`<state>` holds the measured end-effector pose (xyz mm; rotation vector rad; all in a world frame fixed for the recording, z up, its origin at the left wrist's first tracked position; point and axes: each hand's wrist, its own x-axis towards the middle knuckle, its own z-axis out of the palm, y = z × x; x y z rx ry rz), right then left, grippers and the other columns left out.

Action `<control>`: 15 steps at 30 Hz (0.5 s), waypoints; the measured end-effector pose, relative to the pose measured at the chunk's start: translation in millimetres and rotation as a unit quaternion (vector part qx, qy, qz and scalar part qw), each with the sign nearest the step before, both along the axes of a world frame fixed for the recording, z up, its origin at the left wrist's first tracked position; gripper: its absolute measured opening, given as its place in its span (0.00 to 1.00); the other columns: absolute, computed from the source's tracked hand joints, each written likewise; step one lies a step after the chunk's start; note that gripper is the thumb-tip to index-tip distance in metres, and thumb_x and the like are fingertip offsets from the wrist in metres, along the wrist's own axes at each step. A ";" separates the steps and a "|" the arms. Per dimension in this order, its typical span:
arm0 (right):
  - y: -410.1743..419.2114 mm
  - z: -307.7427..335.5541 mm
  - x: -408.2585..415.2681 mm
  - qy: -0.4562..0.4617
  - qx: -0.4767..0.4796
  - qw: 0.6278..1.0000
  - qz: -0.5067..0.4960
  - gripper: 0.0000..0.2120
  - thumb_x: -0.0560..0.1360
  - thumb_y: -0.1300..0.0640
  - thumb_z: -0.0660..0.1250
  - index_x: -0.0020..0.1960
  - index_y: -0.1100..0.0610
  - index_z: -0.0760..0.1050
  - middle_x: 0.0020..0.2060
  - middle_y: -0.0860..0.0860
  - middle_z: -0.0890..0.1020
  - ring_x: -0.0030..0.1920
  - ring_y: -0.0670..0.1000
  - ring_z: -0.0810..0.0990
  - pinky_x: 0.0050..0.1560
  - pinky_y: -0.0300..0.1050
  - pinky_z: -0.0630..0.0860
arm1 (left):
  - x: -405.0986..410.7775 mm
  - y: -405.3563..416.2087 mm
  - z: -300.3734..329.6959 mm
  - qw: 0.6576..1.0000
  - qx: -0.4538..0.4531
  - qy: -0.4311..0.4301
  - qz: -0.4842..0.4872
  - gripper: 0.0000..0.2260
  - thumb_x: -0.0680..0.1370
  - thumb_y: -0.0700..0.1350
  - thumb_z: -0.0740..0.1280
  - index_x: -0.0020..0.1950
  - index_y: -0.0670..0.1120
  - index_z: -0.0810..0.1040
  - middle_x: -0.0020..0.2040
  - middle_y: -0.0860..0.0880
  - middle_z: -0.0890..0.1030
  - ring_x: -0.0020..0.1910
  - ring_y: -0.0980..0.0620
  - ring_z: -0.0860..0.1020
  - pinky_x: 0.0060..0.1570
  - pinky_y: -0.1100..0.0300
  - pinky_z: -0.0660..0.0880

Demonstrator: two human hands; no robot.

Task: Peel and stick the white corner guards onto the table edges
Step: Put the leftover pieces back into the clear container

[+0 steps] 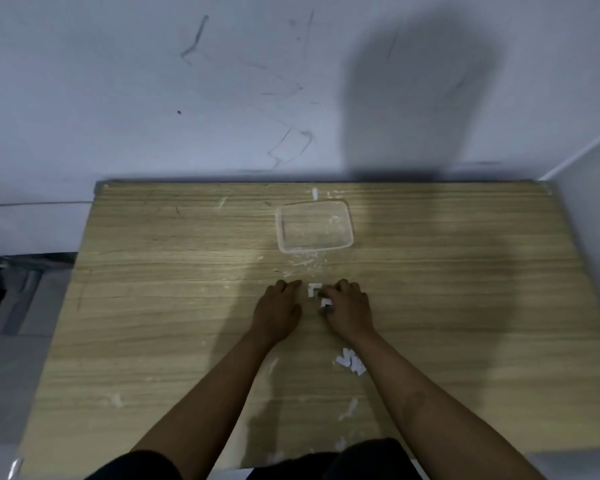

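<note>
Both hands rest on the wooden desk [153,306] near its middle, just in front of a clear plastic tub [315,226] that looks empty apart from a few white flecks. The right hand [349,308] has its fingers curled, and a small white corner guard [326,302] shows at the fingertips, so it seems to pinch that piece. A second L-shaped corner guard [314,289] lies on the desk between the two hands, just beside the right fingers. The left hand [280,308] lies knuckles up with fingers loosely bent toward that piece, holding nothing that can be seen. A little heap of white scraps [350,362], probably peeled backing, sits beside the right forearm. The step in hand appears to be the picking up or peeling of a guard, with no guard clearly seen on any desk edge. The next move likely calls for a fine fingernail grip to lift the backing, then carrying the sticky piece out to a corner without touching the glue.
</note>
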<state>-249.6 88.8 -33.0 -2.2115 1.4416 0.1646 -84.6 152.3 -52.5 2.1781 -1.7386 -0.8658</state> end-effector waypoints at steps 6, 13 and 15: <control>4.6 -7.3 -7.2 -0.042 -0.012 0.999 -0.031 0.09 0.71 0.57 0.70 0.51 0.56 0.80 0.50 0.55 0.77 0.53 0.61 0.75 0.49 0.52 0.72 | -1.0 -24.1 0.2 0.998 -0.031 -0.041 -0.043 0.22 0.77 0.50 0.64 0.71 0.49 0.71 0.60 0.45 0.75 0.56 0.42 0.77 0.49 0.50 0.77; 4.2 -6.2 -24.9 -0.062 -0.020 0.994 -0.082 0.08 0.72 0.60 0.71 0.50 0.58 0.81 0.54 0.57 0.77 0.54 0.61 0.74 0.52 0.52 0.75 | -14.7 -32.4 -1.1 0.999 -0.032 -0.032 -0.020 0.16 0.76 0.49 0.67 0.63 0.47 0.77 0.56 0.45 0.76 0.53 0.43 0.77 0.47 0.51 0.76; 3.9 -7.4 -26.5 -0.070 0.011 0.993 -0.094 0.08 0.73 0.61 0.69 0.51 0.60 0.81 0.52 0.59 0.76 0.53 0.61 0.74 0.51 0.49 0.72 | -16.7 -33.2 -0.9 0.999 -0.040 0.018 0.003 0.14 0.76 0.46 0.68 0.60 0.45 0.78 0.55 0.44 0.78 0.53 0.43 0.78 0.47 0.52 0.75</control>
